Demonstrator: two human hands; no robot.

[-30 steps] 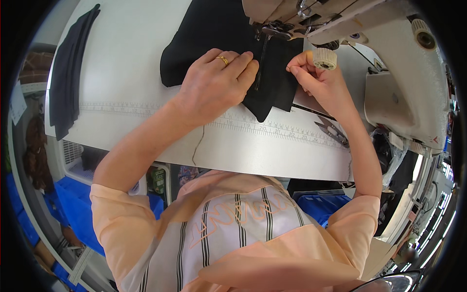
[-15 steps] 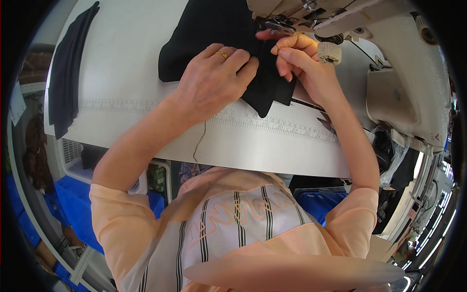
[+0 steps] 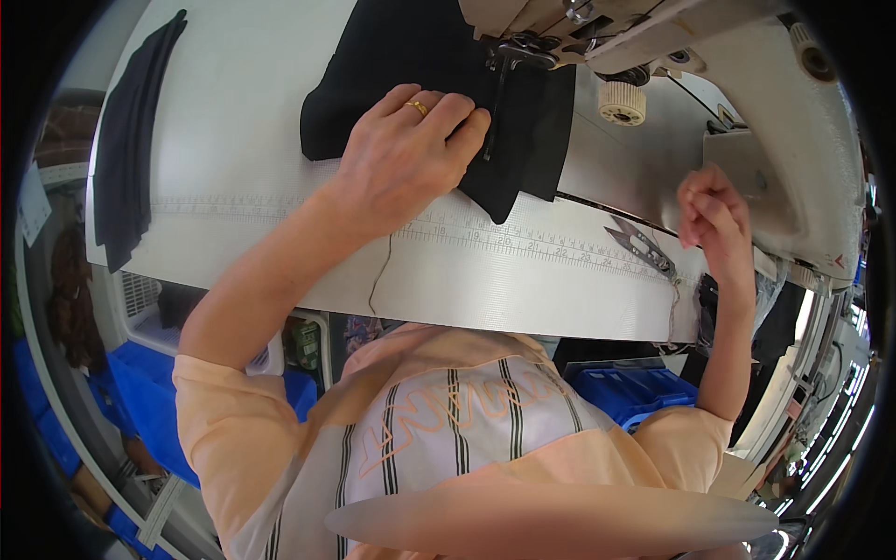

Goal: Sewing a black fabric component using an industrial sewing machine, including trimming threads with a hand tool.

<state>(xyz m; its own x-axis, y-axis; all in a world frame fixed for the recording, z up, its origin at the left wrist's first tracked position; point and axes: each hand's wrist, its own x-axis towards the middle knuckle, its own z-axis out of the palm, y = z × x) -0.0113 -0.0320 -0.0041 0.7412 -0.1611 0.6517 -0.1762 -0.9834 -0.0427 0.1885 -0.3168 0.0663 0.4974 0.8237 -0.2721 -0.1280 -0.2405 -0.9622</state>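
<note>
Black fabric (image 3: 411, 56) lies on the white table beneath the sewing machine's presser foot (image 3: 527, 49). My left hand (image 3: 406, 154), with a ring on one finger, rests on this fabric with its fingers bent and closed on it, left of the foot. My right hand (image 3: 717, 210) is raised at the right, apart from the fabric, beside the machine body. Its fingers are drawn together and a little blurred; what they may hold is too small to make out. Below and left of it, thread snips (image 3: 644, 250) lie on the table.
The sewing machine (image 3: 775, 121) fills the upper right, with a ridged white knob (image 3: 623, 103) near its head. A stack of black fabric pieces (image 3: 135, 140) lies at the table's left end. A printed ruler strip (image 3: 560, 241) and a loose thread (image 3: 381, 275) run along the front. Blue bins (image 3: 149, 401) stand below.
My right hand has moved from beside the presser foot to the right and toward me, uncovering the foot and the snips. My left hand and the fabric have barely shifted.
</note>
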